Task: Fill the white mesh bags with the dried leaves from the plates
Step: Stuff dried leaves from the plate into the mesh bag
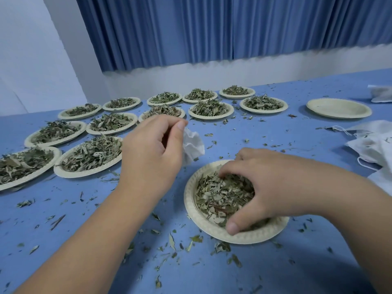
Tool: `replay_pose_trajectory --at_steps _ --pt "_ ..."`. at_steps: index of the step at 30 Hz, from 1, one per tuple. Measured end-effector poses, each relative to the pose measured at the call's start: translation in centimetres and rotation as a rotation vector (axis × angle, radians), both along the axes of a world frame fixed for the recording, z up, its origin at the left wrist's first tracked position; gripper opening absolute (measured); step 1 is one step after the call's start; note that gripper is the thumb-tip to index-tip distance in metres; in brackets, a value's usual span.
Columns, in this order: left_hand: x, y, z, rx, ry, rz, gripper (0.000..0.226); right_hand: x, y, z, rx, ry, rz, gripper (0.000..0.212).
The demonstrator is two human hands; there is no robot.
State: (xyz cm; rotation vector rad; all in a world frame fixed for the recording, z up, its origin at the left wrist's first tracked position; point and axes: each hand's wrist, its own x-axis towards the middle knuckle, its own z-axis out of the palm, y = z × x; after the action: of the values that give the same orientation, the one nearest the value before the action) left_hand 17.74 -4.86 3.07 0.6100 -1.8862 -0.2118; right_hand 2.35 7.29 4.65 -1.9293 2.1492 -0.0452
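A blue table [275,272] fills most of the view, and a blue curtain [212,28] hangs behind it. Many full plates [91,155] of dried leaves sit in rows on the far left side. The right hand [265,187] reaches down into the near plate [244,237], palm down. Its fingers are bent like a claw and dig into the leaves [220,196]. The thumb presses by the near rim, so the hand grasps a bunch of them. The left hand [152,153] is held up over the table, between the rows and the near plate. Its fingers are curled in, and the thumb and fingertips pinch a small white bag [194,145], which hangs crumpled beside the thumb. A heap of spare bags [371,143] lies at the right edge. An empty plate [339,108] sits beyond that heap. Small bits [171,240] of leaf lie all over the table around the near plate
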Motion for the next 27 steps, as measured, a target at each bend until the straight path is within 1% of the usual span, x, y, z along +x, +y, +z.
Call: replay_pose_trajectory --at_steps 3,7,13,17,22,27 --pt "-0.3 0.0 -0.5 0.011 -0.035 -0.002 0.018 0.6 -0.1 -0.2 0.028 0.039 0.016 0.091" --pt "-0.6 0.1 -0.9 0.029 -0.063 -0.024 0.017 0.4 -0.3 -0.2 0.017 0.05 0.027 0.079" --pt "-0.7 0.0 -1.2 0.068 -0.058 -0.033 0.015 0.9 -0.7 -0.8 0.018 0.117 0.036 0.073" --pt "-0.6 -0.1 -1.2 0.082 -0.057 -0.029 0.015 1.2 -1.0 -1.1 -0.038 0.144 0.027 0.055" --pt "-0.7 -0.3 -1.3 0.087 -0.058 -0.034 0.016 1.2 -1.3 -1.6 -0.114 0.12 0.021 0.031" --pt "-0.7 -0.3 -1.4 0.116 -0.043 -0.036 0.014 0.8 -1.6 -1.9 -0.192 0.108 0.025 0.024"
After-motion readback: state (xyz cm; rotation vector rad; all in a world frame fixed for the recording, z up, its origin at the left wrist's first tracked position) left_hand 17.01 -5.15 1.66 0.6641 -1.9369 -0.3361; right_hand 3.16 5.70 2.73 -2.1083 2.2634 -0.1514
